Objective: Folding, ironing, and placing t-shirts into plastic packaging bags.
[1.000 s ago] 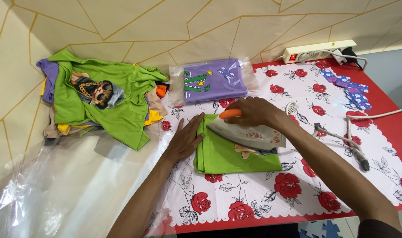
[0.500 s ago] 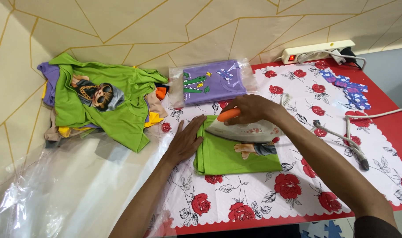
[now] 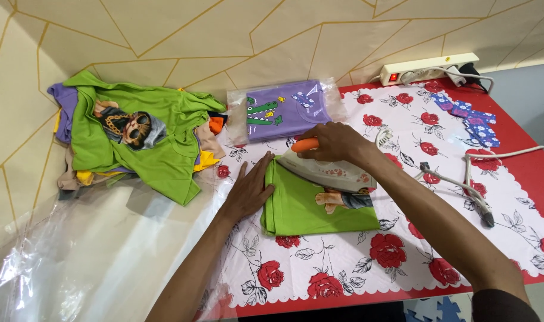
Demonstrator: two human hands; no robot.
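Observation:
A folded green shirt (image 3: 301,209) with a printed figure lies on the rose-patterned cloth (image 3: 343,262). My right hand (image 3: 331,142) grips the orange handle of a white iron (image 3: 331,173), which rests on the shirt's upper part. My left hand (image 3: 249,189) lies flat with fingers spread, pressing the shirt's left edge.
A pile of shirts topped by a green one (image 3: 134,137) sits at the left. A purple shirt in a clear bag (image 3: 284,110) lies by the wall. A power strip (image 3: 430,67), the iron's cord (image 3: 463,185), blue patterned fabric (image 3: 472,122) and clear plastic sheeting (image 3: 93,250) are around.
The iron has slid up and a little left across the green shirt, uncovering more of the printed figure. My left hand has stayed on the shirt's left edge.

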